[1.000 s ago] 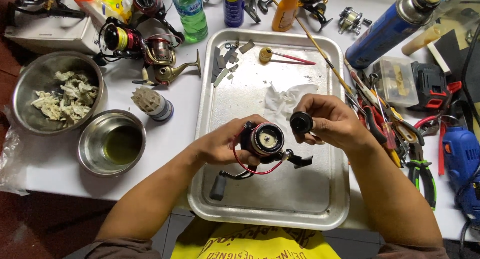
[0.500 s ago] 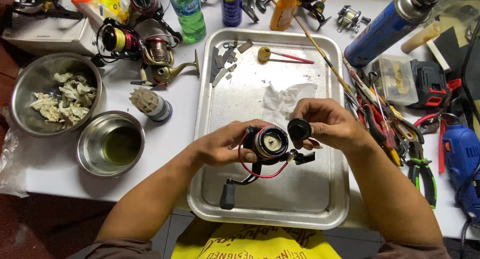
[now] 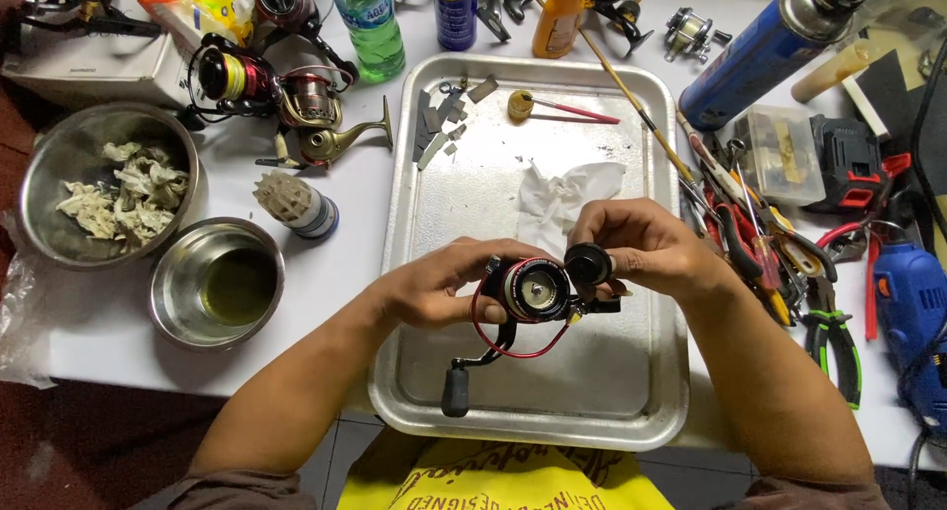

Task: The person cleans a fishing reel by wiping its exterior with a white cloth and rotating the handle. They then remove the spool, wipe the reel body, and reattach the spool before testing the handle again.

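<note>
A white bench (image 3: 335, 263) carried a steel tray (image 3: 646, 411). Above the tray hung a black-and-red fishing reel (image 3: 528, 291), its round silver face turned up, a red bail wire looping beneath, its crank handle dangling. The left hand (image 3: 434, 291) was clamped round the reel's left side. The right hand (image 3: 646, 249) pinched a small round black knob (image 3: 589, 263) just beside the reel's right edge.

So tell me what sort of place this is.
Probably a fishing-reel repair bench: the left hand holds a spinning reel over a metal tray, with spare reels, pliers and spray cans around.
</note>
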